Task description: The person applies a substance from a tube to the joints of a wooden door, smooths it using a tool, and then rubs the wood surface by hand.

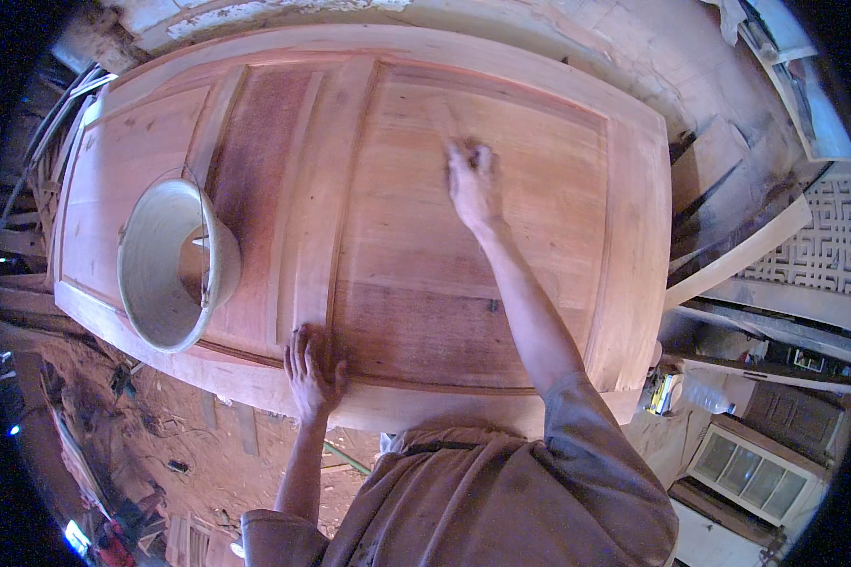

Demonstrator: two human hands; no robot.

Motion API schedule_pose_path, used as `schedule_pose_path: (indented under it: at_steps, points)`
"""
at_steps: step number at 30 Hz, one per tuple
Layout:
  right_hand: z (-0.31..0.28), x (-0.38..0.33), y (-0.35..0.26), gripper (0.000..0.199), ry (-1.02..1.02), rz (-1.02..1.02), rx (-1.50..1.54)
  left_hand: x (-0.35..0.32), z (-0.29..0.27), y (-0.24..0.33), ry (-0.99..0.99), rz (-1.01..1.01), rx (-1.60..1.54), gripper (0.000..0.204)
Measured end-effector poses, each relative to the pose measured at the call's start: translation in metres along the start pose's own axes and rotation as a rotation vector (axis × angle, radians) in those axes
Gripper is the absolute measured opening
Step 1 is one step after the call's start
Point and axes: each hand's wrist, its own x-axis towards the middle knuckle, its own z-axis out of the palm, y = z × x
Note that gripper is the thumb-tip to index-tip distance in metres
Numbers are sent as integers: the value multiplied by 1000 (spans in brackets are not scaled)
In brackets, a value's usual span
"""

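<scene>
Overhead, from the head view, a wooden panelled door [369,217] is seen lying flat. The left hand [312,370] is pressed open on its near edge; the right hand [473,184] is stretched onto the right panel, grip indiscernible. A pale bucket [170,265] is set on the left panel
</scene>
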Motion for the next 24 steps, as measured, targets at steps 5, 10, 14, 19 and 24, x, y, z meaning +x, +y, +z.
schedule_pose_path:
  at_steps: [5,10,14,19,24]
  points:
    - [27,-7,-1,42,90,-374,-613,-1,5,-2,15,-18,-19,70]
    - [14,13,14,26,172,52,-117,-1,5,-4,22,14,-31,71]
    - [-20,27,59,24,224,42,73,5,-5,5,-18,-6,-13,70]
    - [-65,30,83,30,319,-214,-125,7,-8,7,11,-11,-66,70]
    - [-82,23,88,37,300,-40,-378,0,0,0,-5,-36,-31,70]
